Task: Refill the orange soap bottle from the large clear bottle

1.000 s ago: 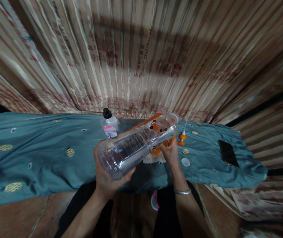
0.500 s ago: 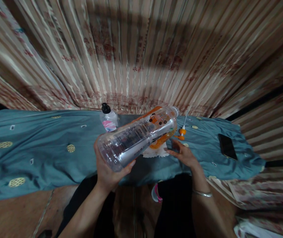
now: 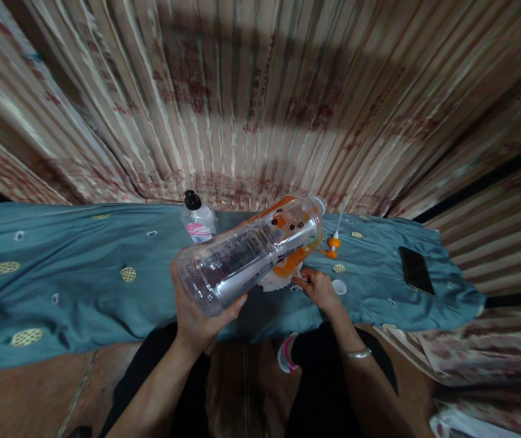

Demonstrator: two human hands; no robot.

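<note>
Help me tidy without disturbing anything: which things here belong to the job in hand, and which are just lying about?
Likely in use:
clear bottle, tilted in the left hand
orange container, partly hidden
white cloth or tissue, by the right hand
orange pump top

Likely lying about:
phone
black-capped bottle
white disc, role unclear

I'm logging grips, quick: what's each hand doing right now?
Left hand: closed, holding the clear bottle near its base.
Right hand: curled at the edge of the white tissue; whether it holds it cannot be told.

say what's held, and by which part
Left hand: large clear plastic bottle, near its base. Right hand: at edge of white ragged sheet, hold unclear.
</note>
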